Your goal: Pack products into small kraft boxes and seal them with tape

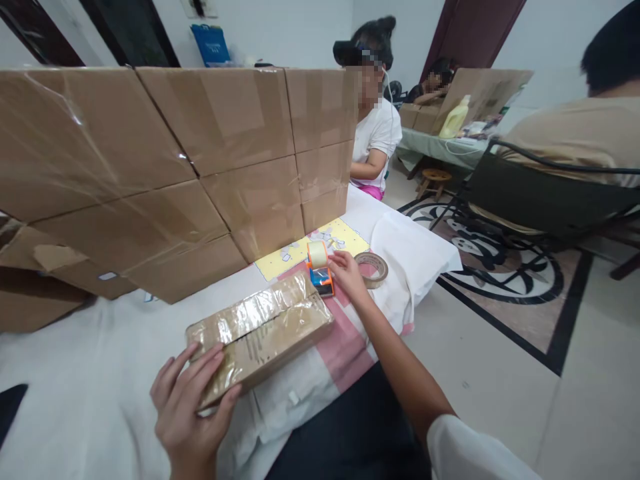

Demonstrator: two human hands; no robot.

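Observation:
A long, narrow cardboard box (265, 333) lies on the table in front of me, its top and far end covered in shiny clear tape. My left hand (193, 393) grips its near left end, fingers over the top and thumb against the front side. Beyond the box's right end is a small orange and blue tape dispenser (321, 277) with a pale roll on it. The fingers of my right hand (345, 270) are closed at the right side of this dispenser. Just right of that hand lies a roll of brown tape (376, 269).
A wall of taped cardboard boxes (240, 120) stands along the table's far side. White cloth (100, 373) covers the table. A person in a white top (377, 133) sits behind it. On the right are a dark chair (555, 193) with a seated person and another table (445, 147).

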